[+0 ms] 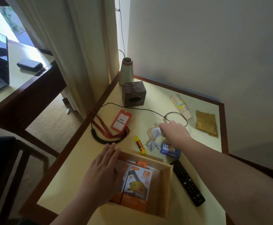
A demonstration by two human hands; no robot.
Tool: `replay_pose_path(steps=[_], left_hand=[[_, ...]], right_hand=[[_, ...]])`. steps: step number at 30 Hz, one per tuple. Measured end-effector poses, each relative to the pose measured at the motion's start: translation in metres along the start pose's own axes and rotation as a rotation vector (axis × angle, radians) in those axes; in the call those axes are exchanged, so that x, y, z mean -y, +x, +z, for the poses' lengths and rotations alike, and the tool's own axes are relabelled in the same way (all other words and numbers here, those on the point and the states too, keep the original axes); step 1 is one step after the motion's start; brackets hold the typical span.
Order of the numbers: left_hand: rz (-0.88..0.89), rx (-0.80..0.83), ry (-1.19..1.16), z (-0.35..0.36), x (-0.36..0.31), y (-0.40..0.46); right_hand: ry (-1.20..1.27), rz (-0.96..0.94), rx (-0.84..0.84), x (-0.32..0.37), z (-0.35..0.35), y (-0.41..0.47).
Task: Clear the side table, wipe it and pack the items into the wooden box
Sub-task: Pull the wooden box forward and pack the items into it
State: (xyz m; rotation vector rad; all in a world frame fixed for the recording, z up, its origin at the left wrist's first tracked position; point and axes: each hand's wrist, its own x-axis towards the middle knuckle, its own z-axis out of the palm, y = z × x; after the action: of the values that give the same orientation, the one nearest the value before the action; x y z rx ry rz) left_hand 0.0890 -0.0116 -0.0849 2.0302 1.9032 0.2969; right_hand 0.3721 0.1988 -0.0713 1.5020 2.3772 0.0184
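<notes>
**White cable bundle gripped beside the wooden box**

The right hand (pixel 173 132) curls its fingers round the top end of a white cable bundle (pixel 153 140), a soft coil cinched at its waist by an orange tie. Its long axis runs from the hand down toward the near-left, the looped lower end resting on the smooth cream side table (pixel 165 95), which is framed in dark wood.

The left hand (pixel 103 172) lies flat with straight fingers, pressing on the left wall of the wooden box (pixel 165 184), a shallow square tray of pale plain wood. Inside lies a glossy orange charger carton (pixel 137 181) marked 25W.

Just beside the bundle lie a yellow highlighter (pixel 139 145) and a shiny blue soap packet (pixel 170 149). A black remote (pixel 187 182) runs along the box's right wall.
</notes>
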Motion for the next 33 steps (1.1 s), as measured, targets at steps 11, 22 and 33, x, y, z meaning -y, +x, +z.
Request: replay_pose_path(steps=[11, 22, 33], left_hand=[[-0.006, 0.009, -0.014, -0.002, 0.0, -0.001], [-0.002, 0.001, -0.014, -0.005, -0.002, -0.001], [0.012, 0.005, -0.017, -0.008, -0.004, -0.003]], right_hand=[[0.126, -0.107, -0.288, -0.03, -0.032, -0.057], [0.002, -0.562, -0.273, 0.034, -0.07, -0.172], [-0.009, -0.72, -0.137, 0.067, -0.02, -0.202]])
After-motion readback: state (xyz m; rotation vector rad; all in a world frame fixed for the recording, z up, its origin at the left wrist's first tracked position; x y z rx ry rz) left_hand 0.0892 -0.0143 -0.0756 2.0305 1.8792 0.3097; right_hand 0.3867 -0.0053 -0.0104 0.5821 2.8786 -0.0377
